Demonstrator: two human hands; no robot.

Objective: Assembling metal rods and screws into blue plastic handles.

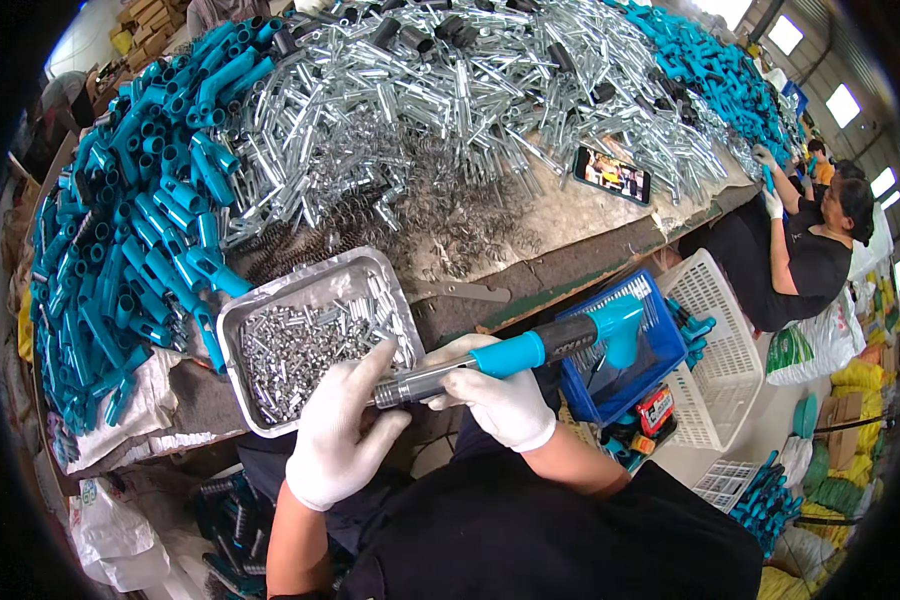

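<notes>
My right hand [510, 408], in a white glove, is closed round a tube-shaped tool [515, 354] near where its metal barrel meets the teal body. The tool has a black middle section and a teal angled end at the right; its exact kind I cannot tell. At the barrel's collared left end is my gloved left hand [335, 435], thumb and forefinger spread apart around it. Whether it touches the collar is unclear. Just beyond the left hand, a metal tray [402, 318] holds many small metal pieces.
Teal tubular parts [140, 230] heap up on the left of the table, with metal tubes [460, 90] and springs [360, 215] behind the tray. A phone [613, 175] lies farther right. Beside me are a blue bin [610, 415] and a white crate [730, 350]. A co-worker [805, 245] sits at right.
</notes>
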